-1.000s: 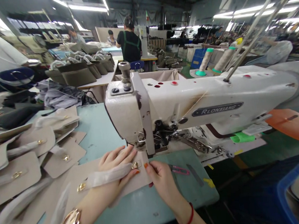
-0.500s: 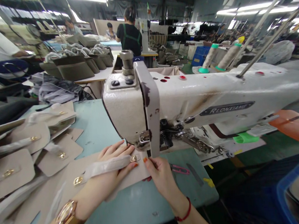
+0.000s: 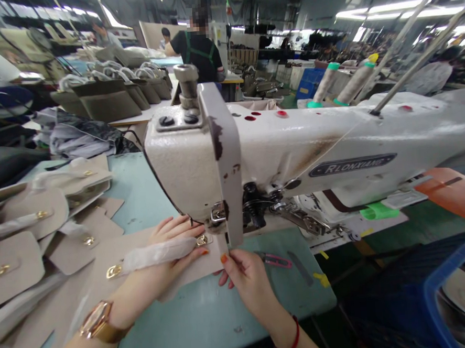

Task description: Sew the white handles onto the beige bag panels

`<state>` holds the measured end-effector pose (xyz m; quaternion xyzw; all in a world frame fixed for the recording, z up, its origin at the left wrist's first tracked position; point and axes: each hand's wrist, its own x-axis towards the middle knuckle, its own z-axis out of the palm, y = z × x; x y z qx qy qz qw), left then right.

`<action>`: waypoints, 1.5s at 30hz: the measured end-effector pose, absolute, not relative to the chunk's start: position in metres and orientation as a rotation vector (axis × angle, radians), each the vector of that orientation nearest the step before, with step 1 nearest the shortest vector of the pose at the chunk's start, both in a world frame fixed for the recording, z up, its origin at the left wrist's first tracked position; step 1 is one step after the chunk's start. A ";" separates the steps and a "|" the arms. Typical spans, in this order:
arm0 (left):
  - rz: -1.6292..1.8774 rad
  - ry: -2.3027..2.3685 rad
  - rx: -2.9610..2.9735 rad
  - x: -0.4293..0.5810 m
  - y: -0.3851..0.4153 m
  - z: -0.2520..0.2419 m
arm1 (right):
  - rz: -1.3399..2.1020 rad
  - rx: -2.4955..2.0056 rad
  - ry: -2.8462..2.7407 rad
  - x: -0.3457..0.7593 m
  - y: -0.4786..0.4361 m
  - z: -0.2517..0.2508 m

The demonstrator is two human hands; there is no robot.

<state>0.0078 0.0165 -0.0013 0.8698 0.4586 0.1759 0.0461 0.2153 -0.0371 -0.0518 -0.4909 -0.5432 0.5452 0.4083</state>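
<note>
A beige bag panel (image 3: pixel 208 266) lies on the table under the head of a white sewing machine (image 3: pixel 270 140). My left hand (image 3: pixel 177 265) rests flat on it, fingers stretched toward the needle area. Over the back of that hand runs a handle (image 3: pixel 154 255) in white wrapping, with a gold fitting (image 3: pixel 202 241) at its machine end and another (image 3: pixel 114 271) at its other end. My right hand (image 3: pixel 247 281) pinches the panel's right edge between thumb and fingers, just in front of the presser area. The machine's front bar and head hide the needle tip.
Several similar panels with wrapped handles (image 3: pixel 30 212) are piled at left. Pink-handled snips (image 3: pixel 277 260) lie right of my right hand. A blue crate (image 3: pixel 432 288) stands low at right. Thread cones (image 3: pixel 327 81) rise behind the machine. Co-workers (image 3: pixel 199 52) are farther back.
The view has shifted slightly, so most things sit farther left. My right hand is a little nearer to me, its lower fingers showing more. A thread now shows across the machine arm.
</note>
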 end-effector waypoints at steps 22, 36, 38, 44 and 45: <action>0.541 1.555 2.312 0.010 0.015 0.008 | 1.592 -1.064 -1.175 0.215 -0.032 -0.054; 0.526 1.471 2.516 0.012 0.016 0.013 | 1.480 -1.129 -1.097 0.205 -0.037 -0.057; 0.511 1.475 2.516 0.011 0.016 0.013 | 1.497 -1.128 -1.090 0.205 -0.037 -0.057; 0.585 1.454 2.502 0.011 0.017 0.012 | 1.512 -1.130 -1.069 0.203 -0.037 -0.057; 0.598 1.455 2.502 0.011 0.017 0.012 | 1.519 -1.127 -1.058 0.203 -0.036 -0.057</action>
